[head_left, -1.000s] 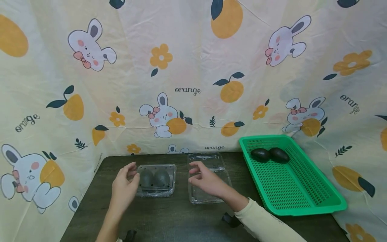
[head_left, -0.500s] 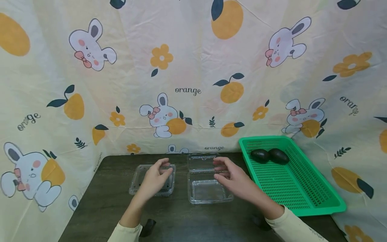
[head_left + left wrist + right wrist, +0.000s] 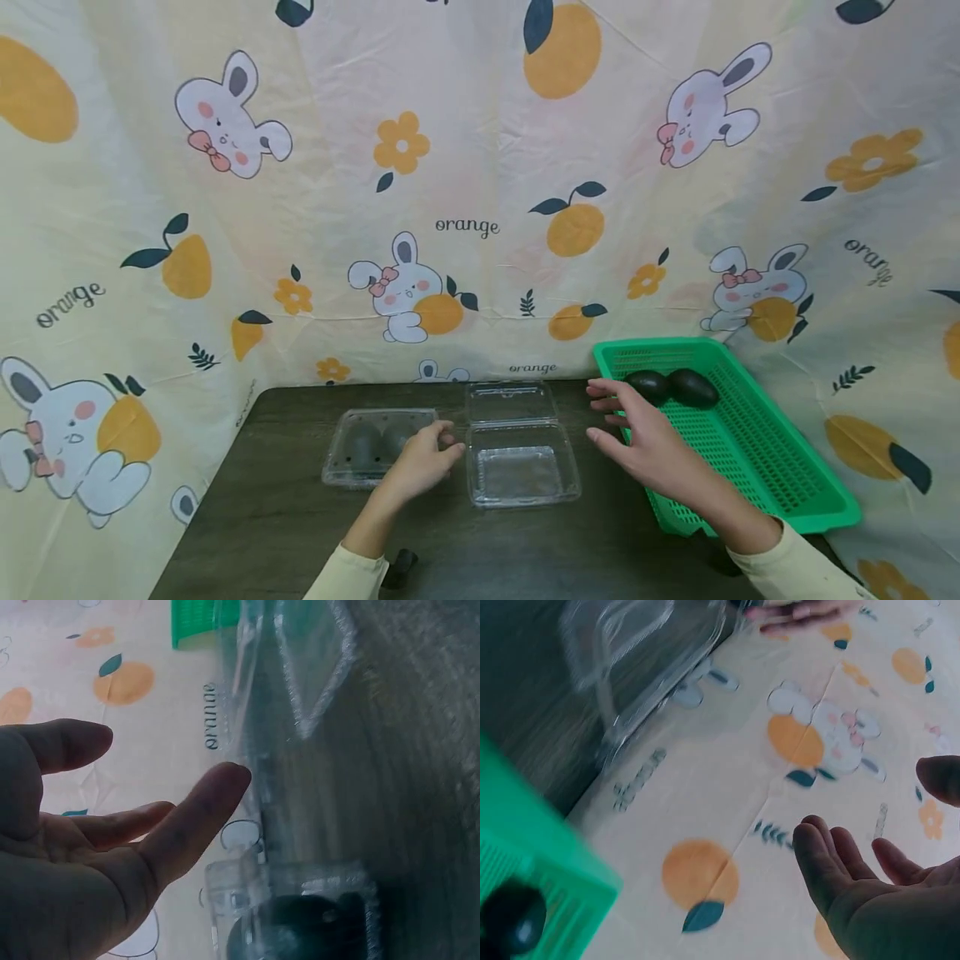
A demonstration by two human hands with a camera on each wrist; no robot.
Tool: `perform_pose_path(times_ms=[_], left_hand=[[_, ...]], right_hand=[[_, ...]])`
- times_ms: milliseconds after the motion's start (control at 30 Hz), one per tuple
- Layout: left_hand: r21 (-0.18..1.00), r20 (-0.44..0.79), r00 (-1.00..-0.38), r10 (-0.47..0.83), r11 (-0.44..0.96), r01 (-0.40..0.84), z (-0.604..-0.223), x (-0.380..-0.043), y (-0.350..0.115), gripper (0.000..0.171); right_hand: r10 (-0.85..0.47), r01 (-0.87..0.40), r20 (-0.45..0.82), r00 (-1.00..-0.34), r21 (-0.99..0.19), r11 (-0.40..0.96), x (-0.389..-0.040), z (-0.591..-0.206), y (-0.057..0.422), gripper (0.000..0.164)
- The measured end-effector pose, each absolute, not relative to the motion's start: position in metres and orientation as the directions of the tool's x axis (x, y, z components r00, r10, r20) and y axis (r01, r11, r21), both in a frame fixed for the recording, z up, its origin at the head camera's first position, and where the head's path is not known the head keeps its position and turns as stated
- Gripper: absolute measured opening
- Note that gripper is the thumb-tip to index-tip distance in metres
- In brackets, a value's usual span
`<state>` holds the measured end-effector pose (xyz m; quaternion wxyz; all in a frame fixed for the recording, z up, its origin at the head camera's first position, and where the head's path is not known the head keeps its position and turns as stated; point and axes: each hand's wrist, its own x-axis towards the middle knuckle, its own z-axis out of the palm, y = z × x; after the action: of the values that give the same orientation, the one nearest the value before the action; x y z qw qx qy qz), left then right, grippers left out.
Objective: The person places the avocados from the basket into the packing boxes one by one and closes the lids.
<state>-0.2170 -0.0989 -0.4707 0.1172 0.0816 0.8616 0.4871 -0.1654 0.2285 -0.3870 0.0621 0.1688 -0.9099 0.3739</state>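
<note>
My left hand (image 3: 422, 462), fingers loosely bent and holding nothing, hovers by the right edge of a closed clear plastic clamshell box (image 3: 347, 477). Two dark rounded fruits (image 3: 365, 446) show through its lid. To the right lies a second clamshell box (image 3: 517, 492), lid folded back and nothing inside. My right hand (image 3: 651, 437) is empty, its fingers spread beside the left rim of a green plastic basket (image 3: 765, 483). At the basket's far end rest two dark, glossy, egg-shaped fruits (image 3: 693, 388); my right hand partly overlaps that end in the head view.
Both boxes and the basket stand on a dark wooden table (image 3: 247, 500). A cloth (image 3: 480, 167) printed with rabbits and oranges hangs behind it and along the sides. Dark straps show near both wrists.
Both hands have moved right: the left across the closed box to its right edge, the right from over the open box to the basket. The closed box has shifted slightly left.
</note>
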Motion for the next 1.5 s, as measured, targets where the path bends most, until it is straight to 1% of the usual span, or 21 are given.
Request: perform_pose_path(times_ms=[167,267,367,533,767,933,1067,1233,1400,1500], left_hand=[[0.796,-0.129,-0.966,0.222,0.604,0.033,-0.476,-0.217,-0.088,0.055],[0.780,-0.124,-0.967,0.224,0.624,0.044,-0.479,-0.217,-0.082,0.057],[0.774,-0.121,-0.964,0.235,0.631,0.057,-0.484,-0.217,-0.075,0.060],[0.767,-0.106,-0.968,0.226,0.638,0.065,-0.496,-0.216,-0.067,0.058],[0.812,-0.102,-0.978,0.181,0.583,0.023,-0.506,-0.212,-0.061,0.055],[0.840,-0.050,-0.985,0.166,0.540,0.048,-0.517,-0.212,-0.058,0.046],[0.864,-0.037,-0.991,0.131,0.503,0.034,-0.523,-0.213,-0.057,0.039],[0.905,-0.047,-0.995,0.091,0.425,-0.004,-0.524,-0.217,-0.055,0.038],[0.937,-0.086,-0.993,0.078,0.345,-0.054,-0.525,-0.218,-0.054,0.038],[0.946,-0.103,-0.992,0.073,0.316,-0.075,-0.525,-0.218,-0.053,0.038]], right_hand=[[-0.237,-0.350,0.260,-0.936,-0.617,0.705,-0.175,-0.384,0.253,0.062],[-0.227,-0.349,0.270,-0.936,-0.615,0.707,-0.182,-0.386,0.267,0.063],[-0.217,-0.329,0.250,-0.944,-0.644,0.691,-0.191,-0.389,0.280,0.062],[-0.191,-0.256,0.172,-0.966,-0.680,0.687,-0.208,-0.394,0.303,0.062],[-0.146,-0.158,0.073,-0.987,-0.654,0.740,-0.232,-0.403,0.332,0.069],[-0.129,-0.101,0.005,-0.992,-0.651,0.753,-0.244,-0.410,0.348,0.071],[-0.126,-0.076,-0.031,-0.991,-0.652,0.755,-0.248,-0.413,0.355,0.072],[-0.137,-0.072,-0.059,-0.989,-0.617,0.783,-0.256,-0.415,0.360,0.069],[-0.150,-0.088,-0.066,-0.987,-0.558,0.825,-0.272,-0.422,0.367,0.065],[-0.158,-0.094,-0.076,-0.984,-0.534,0.840,-0.283,-0.429,0.373,0.066]])
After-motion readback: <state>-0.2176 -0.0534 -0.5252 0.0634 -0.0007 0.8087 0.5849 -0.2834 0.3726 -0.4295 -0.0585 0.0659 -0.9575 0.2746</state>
